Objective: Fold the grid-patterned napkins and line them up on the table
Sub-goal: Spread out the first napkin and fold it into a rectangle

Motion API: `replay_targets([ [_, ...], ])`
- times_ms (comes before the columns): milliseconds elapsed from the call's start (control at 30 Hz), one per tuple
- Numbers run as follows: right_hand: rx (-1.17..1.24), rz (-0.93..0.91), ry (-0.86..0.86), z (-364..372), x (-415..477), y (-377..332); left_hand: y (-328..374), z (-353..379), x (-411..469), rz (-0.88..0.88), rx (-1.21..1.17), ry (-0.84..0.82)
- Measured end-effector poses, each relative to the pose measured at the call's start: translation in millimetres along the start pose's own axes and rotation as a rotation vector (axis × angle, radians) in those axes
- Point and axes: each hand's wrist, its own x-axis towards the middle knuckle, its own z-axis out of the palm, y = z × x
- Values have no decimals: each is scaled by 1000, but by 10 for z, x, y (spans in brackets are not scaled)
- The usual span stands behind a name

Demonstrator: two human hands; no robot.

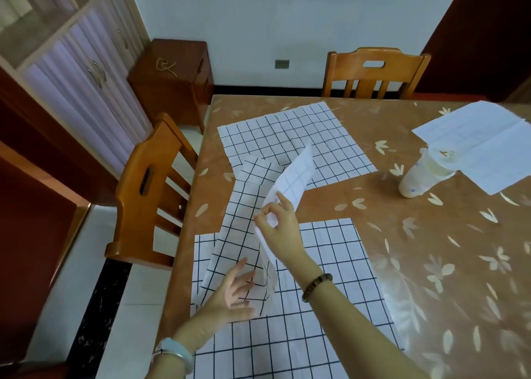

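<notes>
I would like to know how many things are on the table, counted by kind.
Grid napkins: 3 (far napkin, near napkin, lifted napkin in the right hand)
Pale sheet with faint lines: 1
Plastic cup: 1
Total: 5

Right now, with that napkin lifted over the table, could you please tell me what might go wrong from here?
The right hand pinches the lifted napkin by one edge only, and it hangs twisted, so the fold may come out crooked. Its lower end lies on the near flat napkin, which could get dragged or rumpled. The left hand is open beside it and grips nothing, so the cloth could slip.
</notes>
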Motion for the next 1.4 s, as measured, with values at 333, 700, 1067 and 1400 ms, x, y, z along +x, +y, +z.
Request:
replay_targets([
  [333, 57, 24, 161, 60, 18, 89, 146, 614, 104, 133, 86, 425],
  [700, 1, 72, 193, -598, 265, 441, 140, 471, 75, 119, -210, 957],
  [1067, -87, 223, 100, -850, 831, 790, -103, 117, -176, 18, -50, 1133],
  [1400, -160, 249, -33, -647, 1232, 904, -150, 139, -205, 2, -93, 1181],
])
